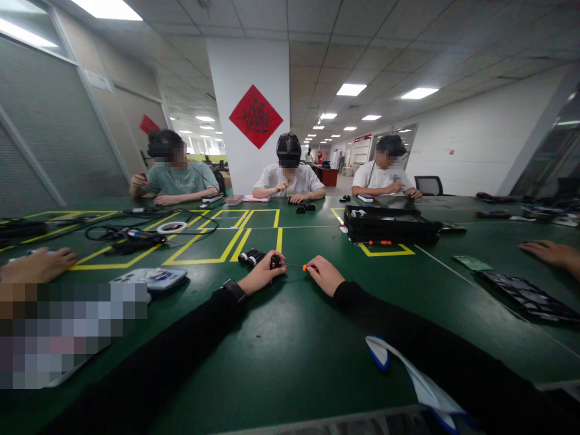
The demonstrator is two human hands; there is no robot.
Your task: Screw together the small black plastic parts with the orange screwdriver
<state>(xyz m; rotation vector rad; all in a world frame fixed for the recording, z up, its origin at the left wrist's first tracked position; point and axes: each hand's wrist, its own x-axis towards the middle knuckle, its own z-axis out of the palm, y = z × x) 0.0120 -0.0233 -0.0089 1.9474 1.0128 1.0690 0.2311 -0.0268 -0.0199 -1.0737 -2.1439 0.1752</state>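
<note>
My left hand, with a dark watch at its wrist, is closed around a small black cylindrical part just above the green table. To its right, my right hand grips a screwdriver with an orange and black handle. The thin shaft points left, its tip close to the black part; whether it touches cannot be made out. Several similar black cylindrical parts with pale ends lie together on the table just left of my left hand.
Beyond my right hand stands a black tray, with another orange-handled screwdriver before it. Cables lie at the left, near a light-coloured phone case. Other people's hands rest at both sides. Three people sit across the green table.
</note>
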